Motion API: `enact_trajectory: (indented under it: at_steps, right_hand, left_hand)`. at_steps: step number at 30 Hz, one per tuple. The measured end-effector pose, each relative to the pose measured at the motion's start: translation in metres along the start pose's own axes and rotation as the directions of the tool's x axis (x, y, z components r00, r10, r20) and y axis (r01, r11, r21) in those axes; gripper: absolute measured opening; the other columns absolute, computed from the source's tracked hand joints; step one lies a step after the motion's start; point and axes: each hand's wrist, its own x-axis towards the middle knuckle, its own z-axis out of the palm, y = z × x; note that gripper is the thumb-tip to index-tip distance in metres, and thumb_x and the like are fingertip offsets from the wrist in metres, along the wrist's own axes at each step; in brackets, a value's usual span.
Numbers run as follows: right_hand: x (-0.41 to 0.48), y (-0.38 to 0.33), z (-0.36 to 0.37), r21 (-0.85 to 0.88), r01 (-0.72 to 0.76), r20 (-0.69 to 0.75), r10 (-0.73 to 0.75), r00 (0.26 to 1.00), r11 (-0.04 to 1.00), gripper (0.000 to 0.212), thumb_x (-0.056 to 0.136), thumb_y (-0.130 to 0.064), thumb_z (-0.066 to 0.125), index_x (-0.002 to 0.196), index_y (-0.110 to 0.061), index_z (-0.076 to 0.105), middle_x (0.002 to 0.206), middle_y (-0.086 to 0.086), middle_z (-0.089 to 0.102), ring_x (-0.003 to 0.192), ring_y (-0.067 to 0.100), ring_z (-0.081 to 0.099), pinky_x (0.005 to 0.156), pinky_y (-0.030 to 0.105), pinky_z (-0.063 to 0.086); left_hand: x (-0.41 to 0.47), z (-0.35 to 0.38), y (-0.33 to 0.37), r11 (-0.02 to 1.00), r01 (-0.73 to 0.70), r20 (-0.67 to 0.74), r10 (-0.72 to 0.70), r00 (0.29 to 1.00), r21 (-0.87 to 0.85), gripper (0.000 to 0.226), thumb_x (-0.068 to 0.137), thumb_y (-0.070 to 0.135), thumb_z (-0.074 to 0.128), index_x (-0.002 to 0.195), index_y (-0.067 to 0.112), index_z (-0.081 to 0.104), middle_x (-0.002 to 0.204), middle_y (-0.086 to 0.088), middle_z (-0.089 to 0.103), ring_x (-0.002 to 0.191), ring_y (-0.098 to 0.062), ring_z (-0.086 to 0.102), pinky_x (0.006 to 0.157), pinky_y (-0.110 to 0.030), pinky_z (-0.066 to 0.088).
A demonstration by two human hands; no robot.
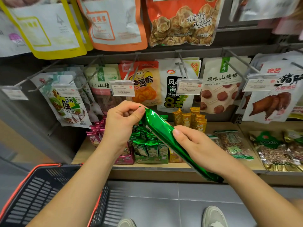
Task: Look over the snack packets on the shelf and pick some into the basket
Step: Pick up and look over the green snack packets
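A long shiny green snack packet [161,131] is held slanted in front of the shelf. My left hand [122,123] pinches its top corner between thumb and fingers. My right hand [195,145] grips its middle, thumb on the front and fingers behind. A black basket with an orange rim [41,192] hangs at the lower left under my left forearm; no packets show in the part I can see.
A wooden shelf [213,126] carries boxes of small green packets [150,149], pink ones [95,136] and yellow ones [191,118], with nut bags [234,143] to the right. Hanging packets on metal hooks with price tags [123,90] fill the wall above. Grey floor tiles and my shoes lie below.
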Motion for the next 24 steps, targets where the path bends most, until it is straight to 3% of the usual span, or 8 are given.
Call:
enact_trajectory:
  at_steps: [4, 7, 11, 15, 18, 20, 22, 24]
  right_hand:
    - [0.001, 0.002, -0.004, 0.041, -0.092, 0.142, 0.086, 0.986, 0.995, 0.039, 0.089, -0.057, 0.042, 0.114, -0.03, 0.057, 0.086, -0.008, 0.065, 0.072, 0.012, 0.068, 0.07, 0.035, 0.055]
    - [-0.001, 0.007, -0.008, -0.057, -0.15, 0.299, 0.16, 0.941, 0.987, 0.059, 0.085, -0.056, 0.059, 0.137, -0.037, 0.039, 0.1, -0.016, 0.063, 0.077, 0.0, 0.065, 0.066, 0.02, 0.052]
    - [-0.001, 0.009, -0.005, -0.013, -0.105, 0.188, 0.106, 0.976, 0.994, 0.039, 0.092, -0.042, 0.06, 0.128, -0.034, 0.048, 0.097, -0.004, 0.064, 0.064, 0.006, 0.058, 0.057, 0.028, 0.05]
    - [0.001, 0.006, 0.01, -0.041, -0.086, 0.114, 0.09, 0.989, 0.995, 0.038, 0.093, -0.049, 0.053, 0.126, -0.032, 0.051, 0.089, -0.006, 0.062, 0.064, 0.004, 0.055, 0.059, 0.027, 0.047]
    - [0.0, 0.002, 0.023, -0.016, -0.088, 0.045, 0.088, 0.995, 0.996, 0.043, 0.095, -0.056, 0.034, 0.122, -0.028, 0.052, 0.097, -0.001, 0.064, 0.084, 0.012, 0.061, 0.079, 0.041, 0.051]
    - [0.0, 0.003, 0.029, 0.029, -0.087, -0.027, 0.088, 0.996, 0.996, 0.043, 0.098, -0.054, 0.027, 0.121, -0.028, 0.053, 0.104, -0.002, 0.065, 0.097, 0.014, 0.059, 0.089, 0.042, 0.047]
    - [0.001, 0.003, 0.033, 0.048, -0.142, -0.057, 0.144, 0.988, 0.989, 0.061, 0.091, -0.064, 0.021, 0.136, -0.031, 0.046, 0.125, -0.005, 0.061, 0.117, 0.013, 0.054, 0.1, 0.037, 0.042]
    - [0.002, 0.003, 0.037, 0.052, -0.21, -0.044, 0.213, 0.976, 0.976, 0.082, 0.08, -0.076, 0.014, 0.15, -0.034, 0.027, 0.148, -0.005, 0.044, 0.134, 0.014, 0.04, 0.108, 0.034, 0.033]
  left_hand:
    - [-0.002, 0.002, -0.002, 0.994, 0.078, -0.039, -0.081, 0.996, -0.075, 0.021, 0.086, 0.011, 0.065, 0.072, 0.023, 0.075, 0.066, -0.008, 0.055, 0.052, -0.01, 0.039, 0.043, -0.017, 0.032]
    - [0.002, -0.004, -0.002, 0.981, 0.154, -0.155, -0.172, 0.973, -0.119, 0.028, 0.092, 0.009, 0.06, 0.072, 0.024, 0.072, 0.069, 0.003, 0.062, 0.053, -0.006, 0.047, 0.045, -0.018, 0.035]
    - [0.006, -0.009, -0.006, 0.953, 0.294, -0.125, -0.301, 0.946, -0.071, 0.015, 0.092, 0.029, 0.061, 0.078, 0.026, 0.063, 0.073, 0.011, 0.065, 0.066, -0.004, 0.058, 0.064, -0.027, 0.045]
    - [0.008, -0.004, -0.012, 0.893, 0.416, -0.099, -0.436, 0.895, -0.171, 0.014, 0.087, 0.017, 0.068, 0.096, 0.017, 0.057, 0.086, -0.004, 0.062, 0.071, -0.014, 0.064, 0.053, -0.024, 0.052]
    - [0.008, 0.001, -0.014, 0.859, 0.415, -0.157, -0.473, 0.867, -0.3, 0.036, 0.084, 0.013, 0.072, 0.114, 0.012, 0.053, 0.091, -0.006, 0.064, 0.064, -0.009, 0.066, 0.051, -0.02, 0.05]
    - [0.005, 0.006, -0.015, 0.833, 0.402, -0.154, -0.486, 0.861, -0.38, 0.044, 0.084, 0.013, 0.072, 0.122, 0.006, 0.05, 0.086, -0.005, 0.065, 0.055, -0.007, 0.063, 0.047, -0.017, 0.047]
    - [0.001, 0.011, -0.016, 0.809, 0.429, -0.107, -0.506, 0.856, -0.402, 0.039, 0.084, 0.012, 0.071, 0.118, 0.003, 0.053, 0.078, -0.004, 0.066, 0.044, -0.005, 0.056, 0.043, -0.017, 0.044]
    - [-0.006, 0.019, -0.017, 0.809, 0.484, -0.015, -0.518, 0.855, -0.334, 0.023, 0.084, 0.012, 0.07, 0.104, 0.003, 0.061, 0.076, -0.004, 0.07, 0.048, -0.007, 0.06, 0.047, -0.019, 0.048]
